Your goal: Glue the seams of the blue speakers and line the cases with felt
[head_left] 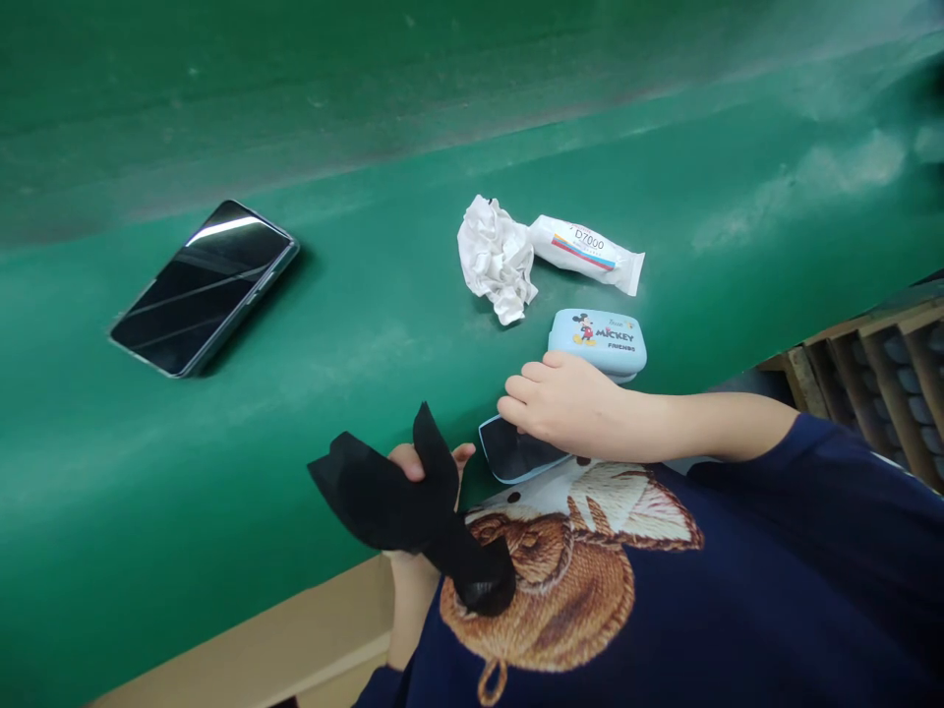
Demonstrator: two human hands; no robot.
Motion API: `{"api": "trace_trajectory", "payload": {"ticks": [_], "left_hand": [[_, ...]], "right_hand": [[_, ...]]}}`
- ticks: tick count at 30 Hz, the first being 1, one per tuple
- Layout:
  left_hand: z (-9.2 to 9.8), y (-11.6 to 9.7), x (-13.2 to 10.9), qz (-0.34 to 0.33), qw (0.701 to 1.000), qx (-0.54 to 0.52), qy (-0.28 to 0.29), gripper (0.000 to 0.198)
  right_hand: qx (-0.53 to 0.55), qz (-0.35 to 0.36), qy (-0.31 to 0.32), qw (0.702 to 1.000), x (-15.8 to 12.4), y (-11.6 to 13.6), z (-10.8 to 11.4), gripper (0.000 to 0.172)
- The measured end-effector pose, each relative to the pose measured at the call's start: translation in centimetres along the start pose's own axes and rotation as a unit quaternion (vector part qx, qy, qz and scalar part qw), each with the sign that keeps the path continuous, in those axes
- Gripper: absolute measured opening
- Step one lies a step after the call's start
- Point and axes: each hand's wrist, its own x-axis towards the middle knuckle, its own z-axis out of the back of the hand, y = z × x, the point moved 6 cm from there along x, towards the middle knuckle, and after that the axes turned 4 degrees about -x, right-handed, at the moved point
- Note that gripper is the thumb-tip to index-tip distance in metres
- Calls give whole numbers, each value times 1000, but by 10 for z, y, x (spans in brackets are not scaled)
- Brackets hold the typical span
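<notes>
A piece of black cloth (383, 501) with pointed ends and a rounded dark bundle at its lower end is gripped in my left hand (407, 460); the cloth covers most of that hand. My right hand (564, 401) is closed, its fingers curled and their tips hidden underneath. Just below those fingers lies a flat dark panel with a light-blue rim (516, 450), partly covered by the hand. A light-blue case with a Mickey print (599, 339) sits right behind my right hand; whether it joins the dark panel I cannot tell.
Crumpled white paper (496, 258) lies beside a white packet marked D7000 (586, 254) on the green surface (354, 324). A phone (206, 285) rests face up at the left. Wooden slats (877, 379) stand at the right edge.
</notes>
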Motion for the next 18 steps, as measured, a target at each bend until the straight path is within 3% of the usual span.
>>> {"api": "trace_trajectory", "payload": {"ticks": [4, 7, 9, 12, 18], "left_hand": [[-1, -2, -2, -3, 1000, -1, -11, 37], [2, -1, -2, 4, 1000, 6, -13, 35], [4, 1, -2, 4, 1000, 14, -19, 34], [4, 1, 0, -5, 1000, 17, -20, 31], [-4, 1, 2, 17, 1000, 22, -9, 18]], "right_hand": [[-36, -25, -188, 981, -20, 1, 8, 19], [10, 0, -294, 956, -43, 6, 7, 21], [42, 47, -309, 949, -52, 14, 0, 16], [37, 104, -284, 953, -54, 25, -16, 24], [8, 105, -268, 958, -52, 31, -34, 30]]}}
